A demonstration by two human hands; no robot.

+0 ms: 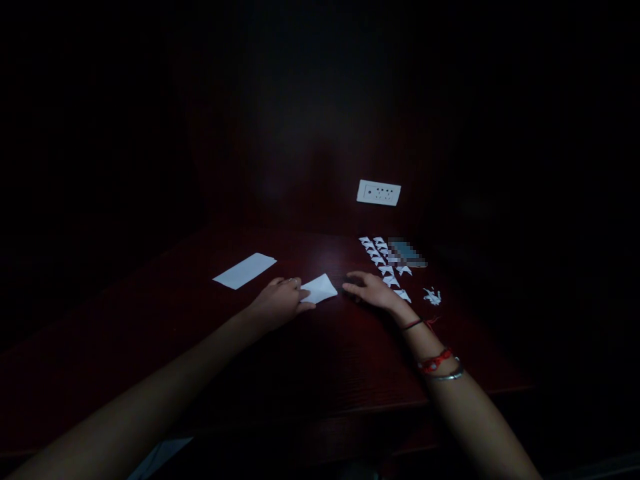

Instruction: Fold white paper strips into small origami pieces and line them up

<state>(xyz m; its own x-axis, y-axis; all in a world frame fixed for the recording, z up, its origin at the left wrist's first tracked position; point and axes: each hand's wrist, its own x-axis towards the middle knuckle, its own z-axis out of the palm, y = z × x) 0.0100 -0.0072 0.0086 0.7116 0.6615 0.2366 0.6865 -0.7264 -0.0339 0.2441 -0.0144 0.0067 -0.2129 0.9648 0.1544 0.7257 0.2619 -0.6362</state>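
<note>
A small piece of folded white paper [321,289] lies on the dark red table in front of me. My left hand [281,301] grips its left end, with the thumb along the near edge and the fingers over the top. Just right of the paper, my right hand [371,291] is held with its fingers apart and nothing in them; a narrow gap separates its fingertips from the paper. Beyond and beside the right hand are rows of small folded white paper pieces [389,272]. Flat white paper strips [245,271] lie to the left of my left hand.
A blurred bluish flat object [409,253] lies beside the folded pieces. Small white scraps [433,297] are piled at the right. A white socket panel [379,193] is on the back wall. The table's front edge [350,411] runs below my hands; the surroundings are very dark.
</note>
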